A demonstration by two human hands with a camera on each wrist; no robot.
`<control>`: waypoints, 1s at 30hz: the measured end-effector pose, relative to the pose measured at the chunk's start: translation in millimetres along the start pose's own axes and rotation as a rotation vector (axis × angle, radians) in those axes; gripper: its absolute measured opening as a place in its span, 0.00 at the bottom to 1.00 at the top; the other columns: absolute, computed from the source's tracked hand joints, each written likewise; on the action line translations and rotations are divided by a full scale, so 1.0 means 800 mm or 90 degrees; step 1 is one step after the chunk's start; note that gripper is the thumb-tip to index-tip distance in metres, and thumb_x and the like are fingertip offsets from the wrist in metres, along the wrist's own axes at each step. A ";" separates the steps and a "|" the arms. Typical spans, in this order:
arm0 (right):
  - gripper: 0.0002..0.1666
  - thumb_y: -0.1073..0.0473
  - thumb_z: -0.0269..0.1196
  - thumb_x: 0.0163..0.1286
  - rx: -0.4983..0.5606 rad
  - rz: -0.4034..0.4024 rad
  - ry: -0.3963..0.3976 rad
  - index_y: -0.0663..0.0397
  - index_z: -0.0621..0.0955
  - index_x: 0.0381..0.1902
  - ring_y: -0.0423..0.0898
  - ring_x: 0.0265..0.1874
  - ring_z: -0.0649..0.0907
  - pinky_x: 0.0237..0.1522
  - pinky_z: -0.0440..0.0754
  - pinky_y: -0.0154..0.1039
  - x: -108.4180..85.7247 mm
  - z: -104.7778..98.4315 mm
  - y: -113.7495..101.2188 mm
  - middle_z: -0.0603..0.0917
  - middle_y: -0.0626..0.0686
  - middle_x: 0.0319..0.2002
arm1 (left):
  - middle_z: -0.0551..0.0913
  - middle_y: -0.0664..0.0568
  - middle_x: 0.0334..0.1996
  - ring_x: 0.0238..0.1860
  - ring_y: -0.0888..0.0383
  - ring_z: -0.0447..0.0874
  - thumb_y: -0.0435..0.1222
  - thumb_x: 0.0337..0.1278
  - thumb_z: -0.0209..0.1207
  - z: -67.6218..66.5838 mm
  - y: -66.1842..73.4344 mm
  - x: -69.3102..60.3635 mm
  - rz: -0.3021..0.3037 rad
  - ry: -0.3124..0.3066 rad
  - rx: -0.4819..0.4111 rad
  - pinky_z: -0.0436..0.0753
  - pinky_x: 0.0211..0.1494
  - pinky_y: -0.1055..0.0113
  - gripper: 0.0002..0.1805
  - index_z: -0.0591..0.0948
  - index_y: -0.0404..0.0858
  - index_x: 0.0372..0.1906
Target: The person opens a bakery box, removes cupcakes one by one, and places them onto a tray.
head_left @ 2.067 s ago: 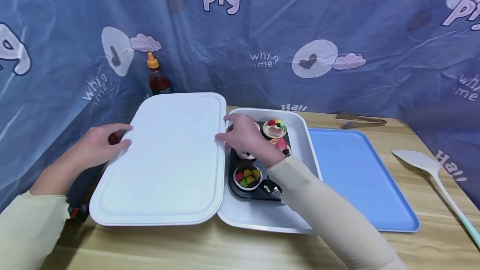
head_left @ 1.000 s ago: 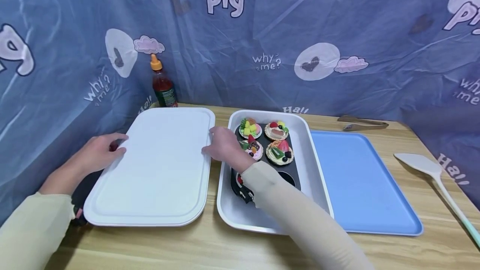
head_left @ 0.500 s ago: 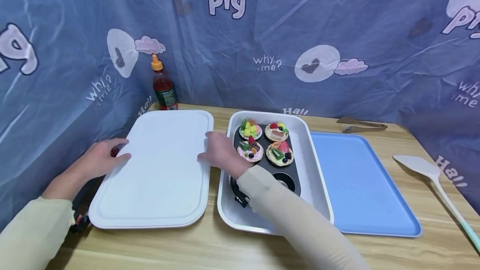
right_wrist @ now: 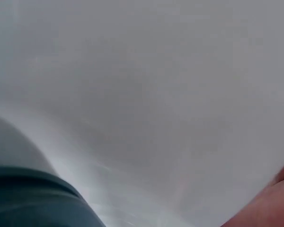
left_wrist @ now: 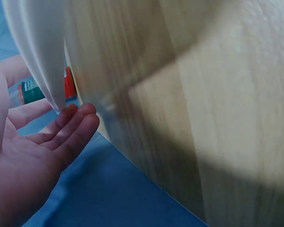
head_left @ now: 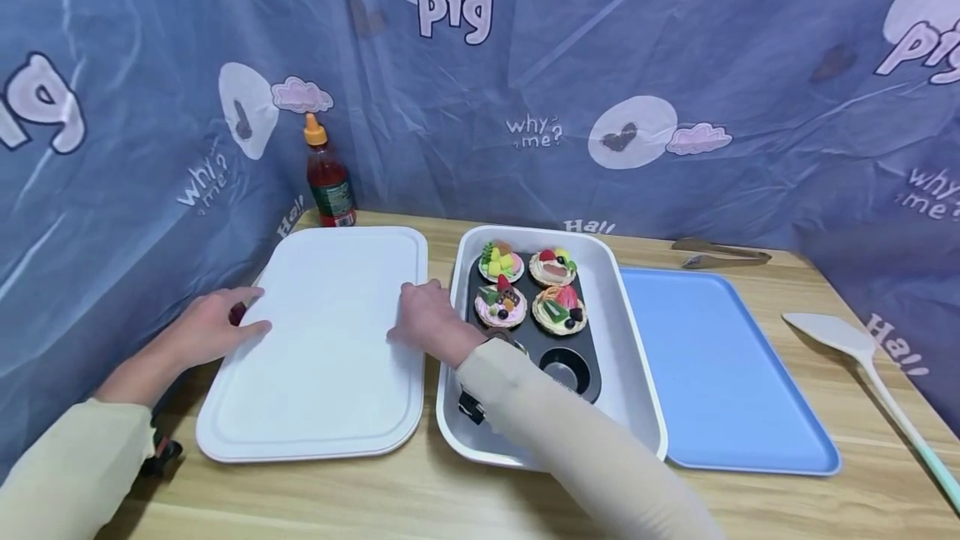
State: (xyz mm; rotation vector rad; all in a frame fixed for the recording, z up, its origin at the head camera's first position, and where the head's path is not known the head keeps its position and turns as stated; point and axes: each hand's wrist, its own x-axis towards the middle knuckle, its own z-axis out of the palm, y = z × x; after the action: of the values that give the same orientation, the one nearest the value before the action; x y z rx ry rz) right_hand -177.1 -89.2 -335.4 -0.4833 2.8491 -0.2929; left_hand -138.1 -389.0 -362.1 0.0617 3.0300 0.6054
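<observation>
My left hand [head_left: 210, 327] grips the white lid [head_left: 322, 357] by its nine o'clock edge, fingers curled beneath it. My right hand [head_left: 431, 323] holds the three o'clock edge. The lid lies flat before me; I cannot tell whether it touches the wooden table [head_left: 360, 498].

With the lid as my clock's centre, the deep white tray [head_left: 637, 394] sits just beside it at three, on the inner side of my right sleeve [head_left: 555, 432], which crosses it and hides part of the black muffin pan [head_left: 592, 365] inside. Four fruit tarts [head_left: 501, 305] fill the pan's far cups. Farther toward three come the blue tray [head_left: 735, 373], then the white-headed spatula [head_left: 832, 332]. Tongs [head_left: 723, 257] lie between two and three. Close behind the lid, at twelve, the sauce bottle [head_left: 330, 182] stands upright, backed by the blue curtain [head_left: 525, 48].
</observation>
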 end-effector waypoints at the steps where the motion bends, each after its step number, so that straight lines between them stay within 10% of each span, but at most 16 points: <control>1: 0.33 0.41 0.73 0.61 -0.002 0.005 -0.005 0.57 0.80 0.55 0.55 0.51 0.80 0.52 0.81 0.44 0.000 0.001 0.000 0.80 0.62 0.49 | 0.78 0.41 0.33 0.32 0.51 0.74 0.43 0.61 0.64 0.001 -0.001 0.001 0.004 -0.001 0.001 0.71 0.35 0.63 0.38 0.69 0.19 0.66; 30: 0.48 0.33 0.72 0.58 -0.114 0.027 -0.060 0.37 0.71 0.73 0.55 0.59 0.76 0.65 0.73 0.48 0.010 0.024 -0.018 0.81 0.52 0.63 | 0.76 0.25 0.48 0.45 0.37 0.76 0.46 0.58 0.67 0.010 0.000 0.015 -0.007 -0.062 0.059 0.77 0.49 0.43 0.43 0.67 0.18 0.67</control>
State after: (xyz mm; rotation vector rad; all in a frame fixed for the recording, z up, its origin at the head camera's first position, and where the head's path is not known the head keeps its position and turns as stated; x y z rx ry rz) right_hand -175.1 -108.6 -351.7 -0.4570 2.8025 -0.0062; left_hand -149.3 -385.4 -369.7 0.0762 2.9605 0.4469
